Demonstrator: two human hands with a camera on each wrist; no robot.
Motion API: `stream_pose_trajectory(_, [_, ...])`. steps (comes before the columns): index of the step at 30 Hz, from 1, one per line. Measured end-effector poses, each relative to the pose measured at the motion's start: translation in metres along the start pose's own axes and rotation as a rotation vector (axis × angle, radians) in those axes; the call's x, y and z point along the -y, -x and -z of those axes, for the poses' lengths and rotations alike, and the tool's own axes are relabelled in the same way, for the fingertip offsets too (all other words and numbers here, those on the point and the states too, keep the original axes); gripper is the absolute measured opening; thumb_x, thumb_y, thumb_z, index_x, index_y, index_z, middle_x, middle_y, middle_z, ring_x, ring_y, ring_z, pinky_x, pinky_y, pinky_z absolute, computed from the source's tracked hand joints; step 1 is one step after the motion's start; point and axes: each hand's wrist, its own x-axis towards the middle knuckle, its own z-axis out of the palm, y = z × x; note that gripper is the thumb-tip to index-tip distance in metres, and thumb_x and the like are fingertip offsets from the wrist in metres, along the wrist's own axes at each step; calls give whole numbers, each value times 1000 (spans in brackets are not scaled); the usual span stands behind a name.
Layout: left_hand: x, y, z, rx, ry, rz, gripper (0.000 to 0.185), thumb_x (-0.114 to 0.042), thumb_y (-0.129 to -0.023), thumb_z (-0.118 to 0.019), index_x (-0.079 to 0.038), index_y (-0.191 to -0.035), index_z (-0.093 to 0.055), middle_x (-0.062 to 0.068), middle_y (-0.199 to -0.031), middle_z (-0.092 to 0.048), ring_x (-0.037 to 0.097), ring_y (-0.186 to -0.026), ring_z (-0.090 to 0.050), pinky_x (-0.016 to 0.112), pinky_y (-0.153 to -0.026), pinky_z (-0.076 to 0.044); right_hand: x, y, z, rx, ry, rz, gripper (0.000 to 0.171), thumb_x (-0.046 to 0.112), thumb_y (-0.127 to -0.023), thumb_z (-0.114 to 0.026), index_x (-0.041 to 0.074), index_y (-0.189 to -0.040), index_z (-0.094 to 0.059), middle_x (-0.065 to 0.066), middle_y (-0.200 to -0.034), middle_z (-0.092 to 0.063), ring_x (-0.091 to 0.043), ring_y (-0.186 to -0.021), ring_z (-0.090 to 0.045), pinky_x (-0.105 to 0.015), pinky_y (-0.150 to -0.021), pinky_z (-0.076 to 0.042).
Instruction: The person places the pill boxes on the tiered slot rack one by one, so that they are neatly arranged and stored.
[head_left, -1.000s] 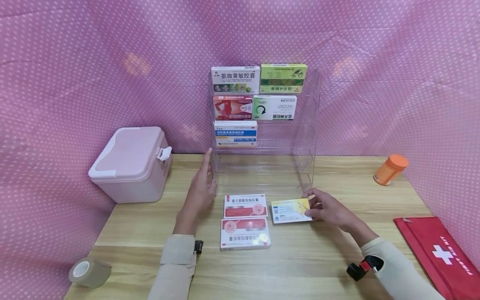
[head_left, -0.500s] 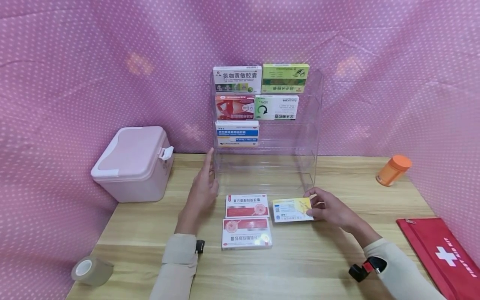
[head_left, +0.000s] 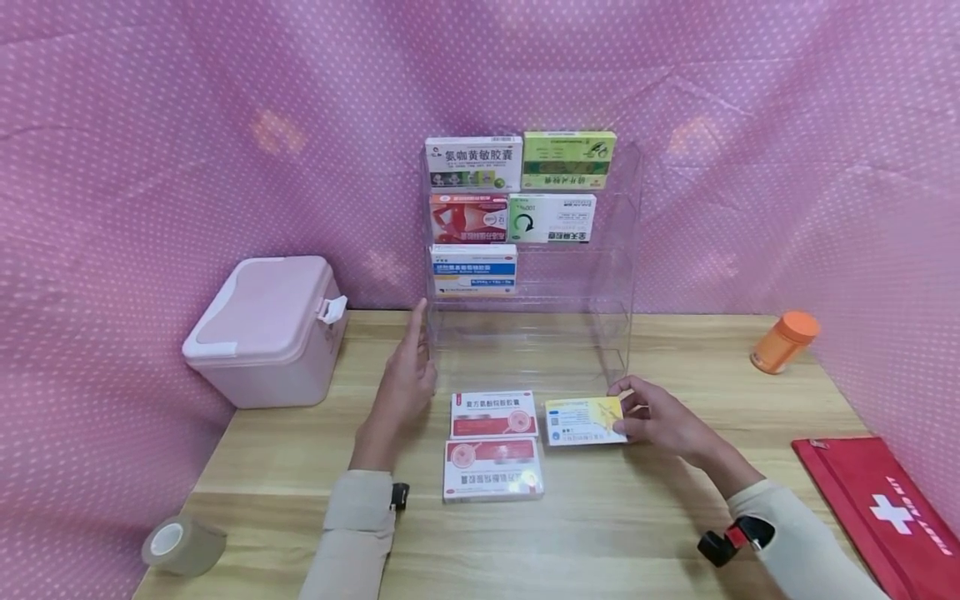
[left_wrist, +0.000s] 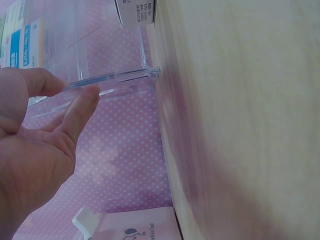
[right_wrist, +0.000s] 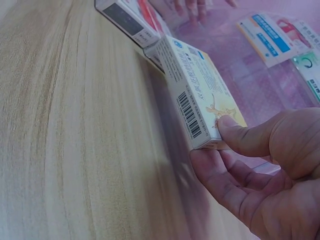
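My left hand (head_left: 402,377) is at the left side of a clear plastic display rack (head_left: 532,346). In the left wrist view, its thumb and a finger (left_wrist: 80,112) lie on either side of the rack's side edge, holding it. My right hand (head_left: 663,422) pinches the right end of a yellow-and-white medicine box (head_left: 581,421), thumb on the printed face and fingers beneath. The right wrist view shows that box (right_wrist: 192,85) tilted, a barcode on its long side. Left of it lie two red-and-white medicine boxes (head_left: 493,414), one in front of the other.
Several medicine boxes, among them a blue-and-white one (head_left: 474,271), stand on the rack's upper three tiers. A pink medicine chest (head_left: 262,333) is at the left, a tape roll (head_left: 183,546) at front left. An orange bottle (head_left: 783,343) and red first aid pouch (head_left: 877,508) lie right.
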Motion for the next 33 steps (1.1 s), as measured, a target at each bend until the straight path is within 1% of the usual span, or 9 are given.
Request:
stream_pose_trajectory(3, [1,0,1,-1,-4,-7,113,9,-101,-54,-63,-165,5,16,-176,-33,40,-155,-47,54,-126,-47,0,-2,0,-1,10,12,41,-5,-99,-68,-7,-135,-49,-27,-117,-61,-23,-100,-65,-32,-78,-69])
stream_pose_trajectory(11, [-1,2,0,1,-8,-4,113,8,-101,-55,-63,-165,5,15,-178,-30,40,-155,-46,54,-126,-47,1,0,3,-14,25,29,41,-5,-98,-70,-7,-134,-51,-28,-117,-63,-23,-100,-65,-26,-78,-67])
stream_pose_trajectory(17, [-3,3,1,4,-5,1,113,8,-101,-54,-64,-164,6,14,-179,-27,40,-156,-46,54,-126,-47,2,1,4,-19,39,36,41,-5,-98,-70,-8,-134,-51,-28,-116,-63,-23,-100,-65,-25,-78,-65])
stream_pose_trajectory(24, [-3,2,2,4,2,0,113,9,-101,-54,-63,-164,6,13,-179,-27,40,-157,-44,54,-127,-45,5,0,4,-31,65,49,40,-6,-97,-70,-8,-131,-51,-28,-115,-65,-23,-99,-66,-24,-78,-64])
stream_pose_trajectory(29, [-2,2,1,4,-2,14,112,7,-102,-54,-65,-163,7,12,-179,-27,40,-157,-44,55,-128,-45,6,0,4,-31,66,60,40,-5,-97,-70,-7,-132,-51,-29,-116,-65,-25,-100,-66,-25,-78,-64])
stream_pose_trajectory(33, [-3,2,0,4,9,9,112,8,-102,-53,-65,-164,6,13,-178,-29,39,-157,-44,55,-127,-45,7,-1,4,-37,72,68,39,-6,-97,-69,-7,-130,-51,-30,-115,-65,-24,-99,-66,-25,-78,-64])
